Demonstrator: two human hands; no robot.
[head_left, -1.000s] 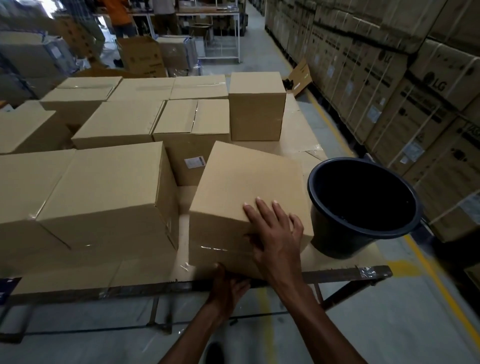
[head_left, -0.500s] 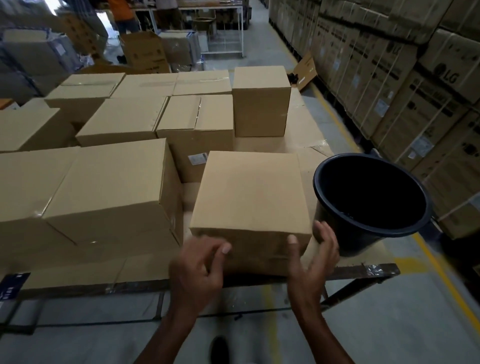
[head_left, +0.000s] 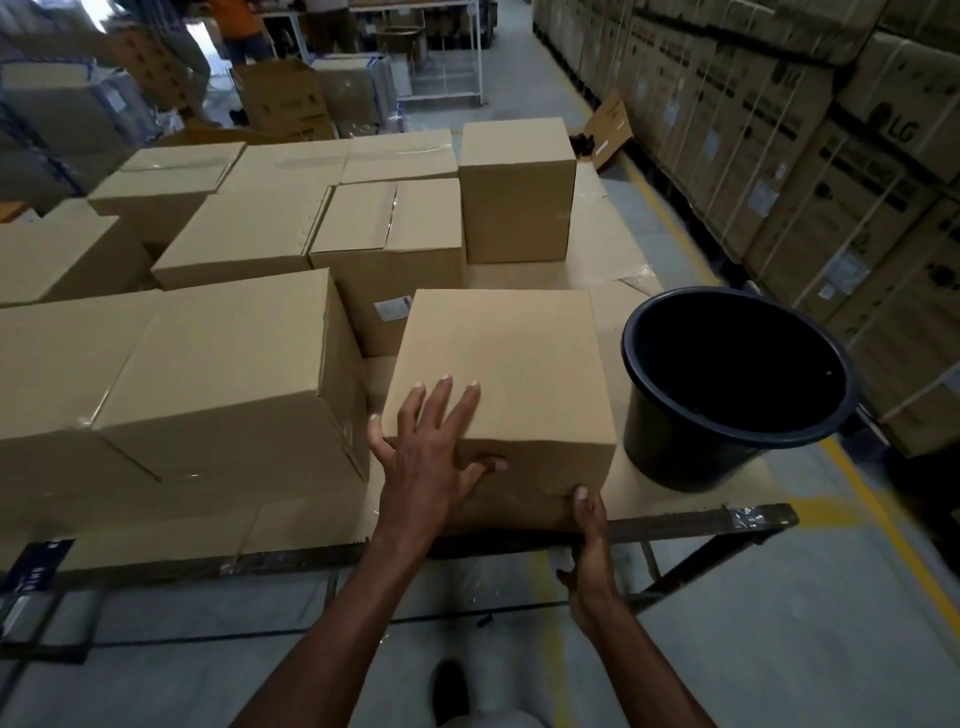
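Left hand (head_left: 431, 447), right hand (head_left: 589, 525) on box (head_left: 509, 364)

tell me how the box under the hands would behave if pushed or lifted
Likely stiff: the cardboard box shows crisp flat faces under the spread left hand. Probably slides readily on the cardboard-covered table. Squat and flat-bottomed, so unlikely to tip; weight can't be judged.

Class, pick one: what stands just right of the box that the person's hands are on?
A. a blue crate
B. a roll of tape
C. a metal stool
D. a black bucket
D: a black bucket stands just right of the box that the left hand and right hand touch.
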